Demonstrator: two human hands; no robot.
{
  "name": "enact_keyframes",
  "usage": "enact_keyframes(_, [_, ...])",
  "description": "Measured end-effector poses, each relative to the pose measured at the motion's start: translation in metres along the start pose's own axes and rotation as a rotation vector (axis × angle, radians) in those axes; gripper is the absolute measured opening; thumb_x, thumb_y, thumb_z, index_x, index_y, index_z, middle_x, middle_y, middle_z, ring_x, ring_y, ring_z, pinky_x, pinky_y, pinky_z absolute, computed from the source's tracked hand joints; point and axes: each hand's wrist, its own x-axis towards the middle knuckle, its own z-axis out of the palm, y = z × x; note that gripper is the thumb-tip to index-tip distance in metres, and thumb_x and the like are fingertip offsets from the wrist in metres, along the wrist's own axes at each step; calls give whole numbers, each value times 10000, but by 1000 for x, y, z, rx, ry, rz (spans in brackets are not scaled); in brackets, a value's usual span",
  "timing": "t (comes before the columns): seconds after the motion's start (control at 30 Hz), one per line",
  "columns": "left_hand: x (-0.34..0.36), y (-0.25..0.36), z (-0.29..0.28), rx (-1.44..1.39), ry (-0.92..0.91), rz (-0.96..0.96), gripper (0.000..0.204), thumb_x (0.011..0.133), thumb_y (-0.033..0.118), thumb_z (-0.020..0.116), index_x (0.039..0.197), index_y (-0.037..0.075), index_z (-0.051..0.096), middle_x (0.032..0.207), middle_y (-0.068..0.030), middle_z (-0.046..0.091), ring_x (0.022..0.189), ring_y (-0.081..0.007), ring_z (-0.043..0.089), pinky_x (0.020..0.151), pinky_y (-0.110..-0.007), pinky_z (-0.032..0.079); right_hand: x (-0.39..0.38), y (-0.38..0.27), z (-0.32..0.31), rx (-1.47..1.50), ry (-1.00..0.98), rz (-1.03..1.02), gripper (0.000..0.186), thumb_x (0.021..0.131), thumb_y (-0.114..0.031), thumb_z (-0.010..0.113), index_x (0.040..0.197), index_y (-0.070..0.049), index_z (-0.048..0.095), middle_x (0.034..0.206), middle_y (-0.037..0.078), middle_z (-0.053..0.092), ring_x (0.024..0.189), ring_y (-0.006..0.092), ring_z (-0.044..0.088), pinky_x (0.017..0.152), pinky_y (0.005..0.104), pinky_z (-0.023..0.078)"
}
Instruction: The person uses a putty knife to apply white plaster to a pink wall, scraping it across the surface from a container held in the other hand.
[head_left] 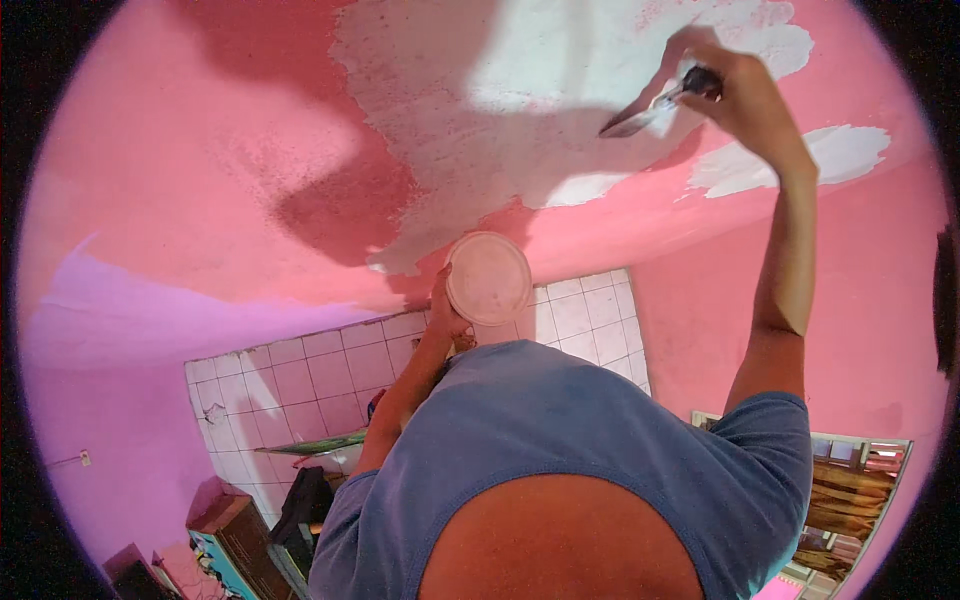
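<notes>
My right hand is raised to the upper right, its fingers closed round the dark handle of a putty knife. The metal blade points left over a large white patch of filler on the pink wall; whether its edge touches the wall I cannot tell. Lower down, near my chest, my left hand grips the left side of a round, pale pinkish plastic tub. Its round face shows; what is in it cannot be made out.
A smaller white patch lies right of the big one. White tiles cover the wall lower down, with purple paint at left. A brown cabinet stands lower left, and a mirror is lower right.
</notes>
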Motion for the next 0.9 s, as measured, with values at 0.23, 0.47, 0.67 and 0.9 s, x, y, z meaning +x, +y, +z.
enact_keyframes(0.23, [3, -4, -4, -91, 39, -76, 679, 846, 530, 378, 1388, 130, 293, 1388, -151, 357, 1250, -363, 380, 998, -569, 335, -16, 4, -54, 26, -104, 108, 242, 775, -30, 662, 996, 12, 571, 663, -1, 539, 610, 50, 460, 558, 224, 405])
enact_keyframes(0.47, [-1, 0, -12, -128, 62, -94, 700, 834, 546, 395, 1391, 135, 287, 1395, -152, 345, 1257, -372, 367, 997, -580, 328, -37, 33, 40, 24, -170, 74, 215, 710, 35, 659, 890, 46, 541, 801, 155, 586, 634, 225, 582, 597, 306, 456])
enact_keyframes(0.67, [2, -3, -12, -105, 60, -86, 679, 849, 536, 364, 1389, 131, 290, 1389, -150, 353, 1257, -360, 372, 1003, -563, 332, -27, 28, 41, 66, -51, 22, 200, 712, 35, 648, 871, 41, 527, 767, 164, 563, 627, 279, 556, 593, 334, 440])
enact_keyframes(0.9, [5, -7, -10, -88, 43, -83, 655, 867, 523, 328, 1387, 127, 292, 1383, -147, 363, 1256, -345, 379, 1010, -542, 336, -2, 16, -19, -64, -28, -23, 257, 721, 22, 663, 938, 44, 529, 730, 123, 574, 600, 171, 524, 605, 292, 447])
